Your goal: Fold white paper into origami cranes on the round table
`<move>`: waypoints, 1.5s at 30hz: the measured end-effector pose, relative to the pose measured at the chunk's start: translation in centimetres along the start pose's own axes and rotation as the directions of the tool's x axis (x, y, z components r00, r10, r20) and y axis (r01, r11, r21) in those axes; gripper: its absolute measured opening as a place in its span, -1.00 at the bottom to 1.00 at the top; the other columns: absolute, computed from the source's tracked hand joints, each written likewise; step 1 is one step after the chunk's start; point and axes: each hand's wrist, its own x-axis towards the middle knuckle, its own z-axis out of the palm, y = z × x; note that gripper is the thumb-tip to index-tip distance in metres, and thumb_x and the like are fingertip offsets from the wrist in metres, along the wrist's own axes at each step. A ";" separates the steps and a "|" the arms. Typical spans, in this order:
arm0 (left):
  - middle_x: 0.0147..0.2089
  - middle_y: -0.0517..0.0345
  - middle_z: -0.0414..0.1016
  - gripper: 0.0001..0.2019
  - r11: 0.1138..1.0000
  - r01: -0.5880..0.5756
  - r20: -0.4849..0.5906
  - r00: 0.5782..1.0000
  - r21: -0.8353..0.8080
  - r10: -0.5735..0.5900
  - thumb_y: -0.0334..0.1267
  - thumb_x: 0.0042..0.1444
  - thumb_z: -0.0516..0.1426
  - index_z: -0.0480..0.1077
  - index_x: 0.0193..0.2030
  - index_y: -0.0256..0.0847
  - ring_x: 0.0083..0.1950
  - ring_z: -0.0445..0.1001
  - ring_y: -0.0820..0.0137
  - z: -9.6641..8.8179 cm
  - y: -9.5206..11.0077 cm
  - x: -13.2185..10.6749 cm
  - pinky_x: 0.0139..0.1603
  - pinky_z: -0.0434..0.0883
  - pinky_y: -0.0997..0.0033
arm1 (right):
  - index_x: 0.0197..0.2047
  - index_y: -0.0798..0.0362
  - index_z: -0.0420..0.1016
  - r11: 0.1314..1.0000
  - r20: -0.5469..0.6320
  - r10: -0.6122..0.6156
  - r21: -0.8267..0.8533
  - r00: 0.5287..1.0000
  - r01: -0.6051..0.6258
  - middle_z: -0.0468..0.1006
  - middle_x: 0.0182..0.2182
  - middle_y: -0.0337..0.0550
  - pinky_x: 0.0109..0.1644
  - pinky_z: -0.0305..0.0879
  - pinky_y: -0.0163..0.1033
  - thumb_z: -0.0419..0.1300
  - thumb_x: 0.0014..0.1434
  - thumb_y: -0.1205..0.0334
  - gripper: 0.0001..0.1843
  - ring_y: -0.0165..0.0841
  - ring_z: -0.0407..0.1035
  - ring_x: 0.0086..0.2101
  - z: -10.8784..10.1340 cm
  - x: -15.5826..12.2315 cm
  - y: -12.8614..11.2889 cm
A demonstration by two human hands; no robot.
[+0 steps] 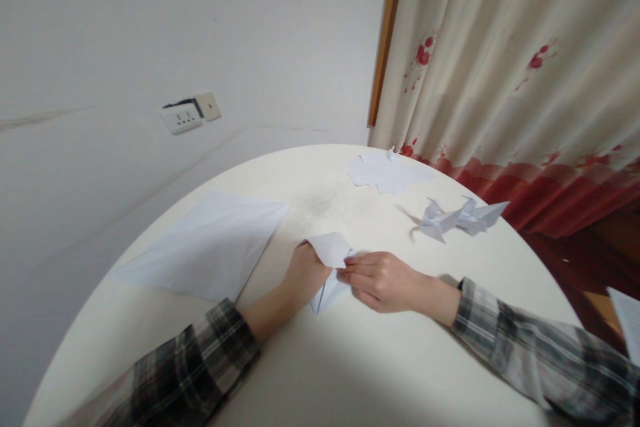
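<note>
A small folded piece of white paper point(331, 260) lies at the middle of the round white table point(320, 360). My left hand point(303, 275) is closed on its left side, with the paper's upper flap sticking up past the fingers. My right hand point(383, 280) pinches the paper's right edge, fingers pressed together and pointing left. Both wrists rest on the table, and both arms wear plaid sleeves.
A large flat white sheet point(213, 245) lies left of my hands. A finished folded paper figure point(463, 218) stands to the right at the back, and more white paper point(385, 172) lies near the far edge. A wall socket point(183, 118) and a flowered curtain point(510, 67) are behind.
</note>
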 end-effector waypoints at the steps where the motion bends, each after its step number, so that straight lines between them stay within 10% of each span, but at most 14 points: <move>1: -0.50 0.20 0.47 -0.79 0.999 -0.043 0.017 0.999 0.021 0.042 -0.36 0.13 0.04 0.41 -0.49 -0.19 -0.46 0.43 0.38 -0.2 0.1 0.1 -0.37 0.30 0.42 | -0.09 0.19 0.37 1.000 -0.006 0.008 -0.003 1.000 -0.008 0.54 -0.22 0.00 0.06 0.32 -0.20 -0.06 0.18 0.40 -0.72 -0.33 0.40 -0.09 0.0 0.0 0.0; 18: -0.64 0.18 0.37 -0.68 0.989 -0.130 -0.347 0.927 0.068 0.145 -0.04 -0.09 0.25 0.33 -0.60 -0.23 -0.52 0.40 0.40 -3.2 2.8 1.0 -0.48 0.33 0.43 | -0.51 0.08 0.26 0.981 0.026 -0.007 -0.192 1.000 0.012 0.37 -0.57 -0.19 -0.29 0.21 -0.29 -0.07 0.20 0.38 -0.74 -0.41 0.28 -0.46 0.1 0.0 -0.1; 45: -0.58 0.23 0.40 -0.85 0.990 -0.139 -0.359 0.924 0.001 0.130 -0.39 0.03 0.14 0.28 -0.52 -0.21 -0.52 0.39 0.47 -3.3 3.0 0.8 -0.43 0.32 0.46 | -0.22 0.17 0.36 0.995 0.030 0.017 -0.095 0.999 -0.014 0.51 -0.34 -0.03 -0.08 0.33 -0.23 -0.08 0.20 0.40 -0.79 -0.35 0.40 -0.21 0.0 0.2 -0.1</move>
